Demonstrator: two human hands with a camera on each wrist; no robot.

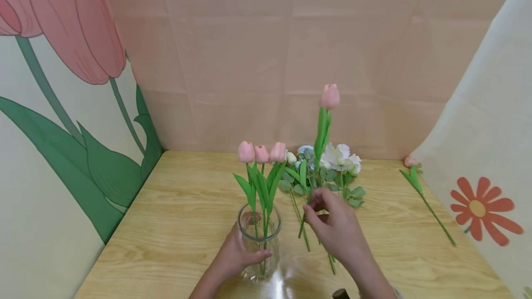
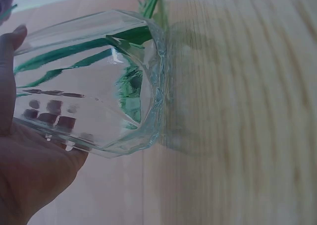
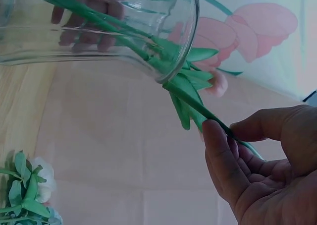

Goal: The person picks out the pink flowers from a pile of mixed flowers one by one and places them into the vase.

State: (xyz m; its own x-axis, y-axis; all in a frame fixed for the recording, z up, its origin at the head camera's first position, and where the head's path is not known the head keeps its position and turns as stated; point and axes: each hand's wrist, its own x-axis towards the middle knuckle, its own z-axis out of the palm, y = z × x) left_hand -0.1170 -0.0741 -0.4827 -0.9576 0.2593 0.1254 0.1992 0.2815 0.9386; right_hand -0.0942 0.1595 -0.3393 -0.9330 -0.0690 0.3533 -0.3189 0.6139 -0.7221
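My left hand [image 1: 233,254] grips a clear glass vase [image 1: 272,264] around its side, thumb across the front. Several pink tulips [image 1: 246,152] with green leaves stand in it, stems down inside the glass. In the left wrist view, the base of the vase [image 2: 157,86] rests on the wood. Thumb and fingertips of my right hand [image 1: 337,225] pinch the stem of another pink tulip [image 1: 330,97], held upright right of the vase. That tulip's stem [image 3: 190,103] ends close to the vase's rim in the right wrist view; whether they touch I cannot tell.
Behind my right hand, white flowers [image 1: 338,157] and blue ones with leafy stems lie on the wooden table [image 1: 187,206]. A single tulip [image 1: 432,209] lies at the right edge. A dark brown object [image 1: 341,293] shows at the bottom. Cloth backdrops [image 1: 232,59] surround the table.
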